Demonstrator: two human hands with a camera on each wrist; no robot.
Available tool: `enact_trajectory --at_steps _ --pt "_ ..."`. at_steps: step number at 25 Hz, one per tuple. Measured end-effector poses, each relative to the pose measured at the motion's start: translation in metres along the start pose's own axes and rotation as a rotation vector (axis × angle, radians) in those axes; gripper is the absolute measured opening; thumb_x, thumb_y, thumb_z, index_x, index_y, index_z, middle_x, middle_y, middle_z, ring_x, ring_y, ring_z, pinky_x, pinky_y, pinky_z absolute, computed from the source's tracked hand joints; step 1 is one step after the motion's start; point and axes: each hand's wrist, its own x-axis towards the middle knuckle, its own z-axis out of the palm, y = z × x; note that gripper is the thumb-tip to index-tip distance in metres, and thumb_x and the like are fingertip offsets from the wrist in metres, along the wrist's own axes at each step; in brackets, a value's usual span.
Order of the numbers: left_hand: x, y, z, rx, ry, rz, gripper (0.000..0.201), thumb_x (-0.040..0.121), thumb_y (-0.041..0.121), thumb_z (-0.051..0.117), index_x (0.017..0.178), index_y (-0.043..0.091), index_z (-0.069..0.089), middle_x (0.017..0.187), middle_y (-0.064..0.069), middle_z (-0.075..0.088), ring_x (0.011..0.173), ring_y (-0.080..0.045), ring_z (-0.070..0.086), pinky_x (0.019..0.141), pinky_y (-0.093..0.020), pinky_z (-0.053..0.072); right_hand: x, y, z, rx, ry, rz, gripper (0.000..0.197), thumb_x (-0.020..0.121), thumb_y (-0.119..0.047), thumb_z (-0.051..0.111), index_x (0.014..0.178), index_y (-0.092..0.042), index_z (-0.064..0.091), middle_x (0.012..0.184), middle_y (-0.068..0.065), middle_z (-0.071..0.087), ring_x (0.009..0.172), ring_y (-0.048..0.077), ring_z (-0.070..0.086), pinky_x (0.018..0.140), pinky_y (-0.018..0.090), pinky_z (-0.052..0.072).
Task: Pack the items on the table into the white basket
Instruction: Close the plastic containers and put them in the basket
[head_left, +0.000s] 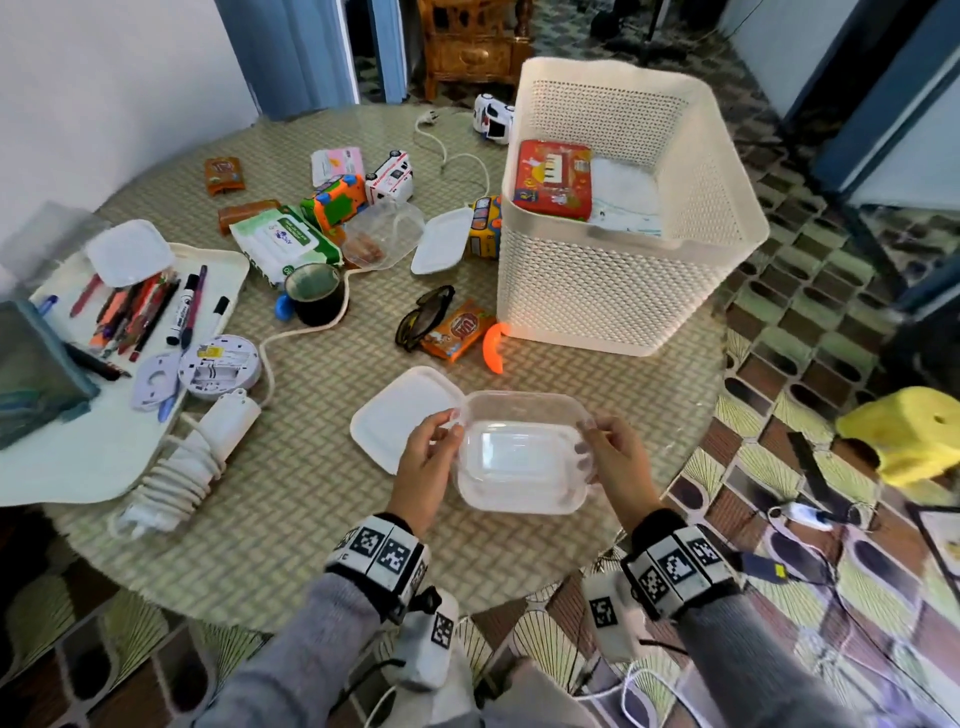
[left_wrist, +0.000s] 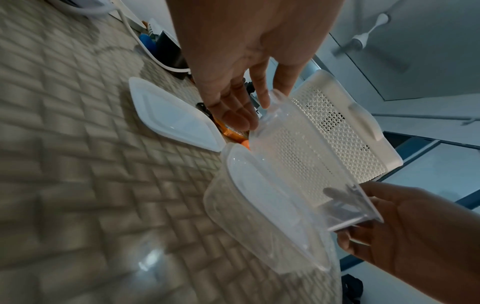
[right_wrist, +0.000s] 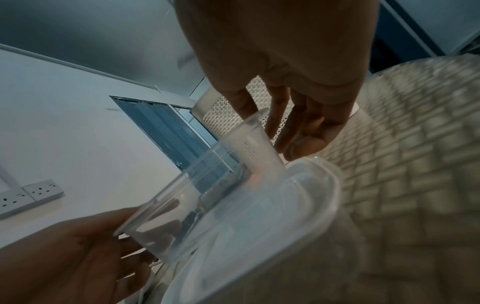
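Both hands are on a clear plastic container (head_left: 519, 457) at the near edge of the counter (head_left: 311, 499), right in front of the person. The left hand (head_left: 423, 462) pinches its left rim with curled fingers and the right hand (head_left: 615, 460) grips the right rim the same way. Its long axis runs left to right between the hands, so neither is nearer. It appears to be one tub held just over, or nested in, a second tub, though through the clear plastic I cannot tell for certain. A white lid (head_left: 397, 418) lies flat on the counter, touching the container's far-left corner.

The white basket (head_left: 613, 291) stands upright, ahead and slightly to the right of the hands, so the coming move is forward and up over its near wall. A red tin (head_left: 553, 179) already lies inside.

The counter has a woven, mat-like cover and also carries sunglasses (head_left: 423, 314), an orange snack packet (head_left: 457, 330), a dark mug (head_left: 314, 293) and wet wipes (head_left: 283, 241). Patterned floor tiles (head_left: 810, 332) surround it
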Motion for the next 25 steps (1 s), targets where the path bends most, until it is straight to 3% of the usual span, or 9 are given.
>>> enact_trajectory --at_steps 3,5,7,9,11,15,21,23,25 --pt "-0.010 -0.008 0.008 0.033 0.005 -0.030 0.020 0.099 0.015 0.049 0.116 0.014 0.058 0.092 0.003 0.055 0.084 -0.009 0.055 0.078 -0.025 0.045 -0.007 0.013 -0.009 -0.020 -0.011 0.017 0.011 0.096 -0.023 0.052 0.096 -0.014 0.058 0.085 0.007 0.065 0.074 0.020 0.058 0.058 0.029 0.047" --pt "-0.015 -0.016 0.010 0.080 0.052 -0.020 0.027 0.098 0.021 0.051 0.123 0.011 0.058 0.115 -0.001 0.052 0.108 -0.015 0.055 0.098 -0.030 0.044 -0.011 0.019 -0.012 -0.036 -0.022 -0.013 0.011 0.096 -0.025 0.052 0.095 -0.016 0.059 0.089 0.004 0.065 0.083 0.023 0.062 0.068 0.038 0.054" --pt "-0.019 -0.016 0.012 0.059 0.047 -0.040 0.033 0.100 0.018 0.045 0.132 0.013 0.052 0.130 0.004 0.049 0.124 -0.015 0.048 0.108 -0.034 0.038 -0.012 0.024 -0.011 -0.040 -0.038 -0.015 0.016 0.096 -0.030 0.052 0.100 -0.017 0.060 0.098 0.007 0.066 0.089 0.025 0.065 0.074 0.046 0.057" --pt "-0.024 -0.013 0.016 -0.004 0.025 -0.084 0.037 0.103 0.014 0.037 0.138 0.017 0.045 0.133 0.009 0.048 0.127 -0.009 0.043 0.109 -0.036 0.036 -0.014 0.027 -0.010 0.003 -0.071 0.028 0.023 0.096 -0.033 0.050 0.113 -0.018 0.056 0.103 0.010 0.065 0.091 0.026 0.066 0.071 0.047 0.059" --pt "-0.025 -0.012 0.018 -0.058 0.033 -0.081 0.038 0.103 0.013 0.036 0.140 0.016 0.044 0.139 0.005 0.048 0.126 -0.007 0.043 0.108 -0.031 0.036 -0.015 0.029 -0.009 0.006 -0.073 0.032 0.028 0.097 -0.035 0.047 0.124 -0.025 0.050 0.104 0.010 0.065 0.091 0.026 0.066 0.071 0.049 0.059" --pt "-0.016 -0.010 0.023 -0.204 0.010 -0.194 0.038 0.101 0.023 0.041 0.138 0.031 0.046 0.135 0.008 0.053 0.118 -0.022 0.056 0.076 -0.036 0.055 -0.009 0.023 -0.011 0.070 -0.077 0.035 0.035 0.101 -0.022 0.036 0.134 -0.024 0.047 0.108 0.001 0.062 0.099 0.023 0.061 0.085 0.051 0.054" --pt "-0.007 -0.003 0.029 -0.201 -0.026 -0.181 0.040 0.102 0.027 0.040 0.142 0.030 0.040 0.138 0.006 0.049 0.125 -0.018 0.051 0.094 -0.040 0.052 0.003 0.015 -0.020 -0.029 -0.068 0.036 0.037 0.101 -0.020 0.040 0.138 -0.020 0.044 0.124 0.009 0.059 0.107 0.026 0.058 0.092 0.044 0.050" --pt "-0.005 -0.005 0.026 -0.144 0.004 -0.177 0.043 0.102 0.031 0.041 0.144 0.029 0.037 0.143 0.006 0.044 0.129 -0.014 0.044 0.108 -0.043 0.040 0.004 0.010 -0.016 -0.208 0.007 -0.048 0.040 0.100 -0.021 0.043 0.139 -0.013 0.042 0.133 0.009 0.053 0.120 0.025 0.049 0.101 0.041 0.041" --pt "-0.004 -0.005 0.018 -0.142 0.045 -0.152 0.044 0.100 0.031 0.043 0.144 0.026 0.038 0.141 0.006 0.045 0.127 -0.009 0.043 0.111 -0.040 0.035 0.005 -0.003 -0.006 -0.343 0.094 -0.174 0.040 0.098 -0.019 0.046 0.137 -0.008 0.044 0.137 0.013 0.048 0.127 0.028 0.042 0.106 0.044 0.036"
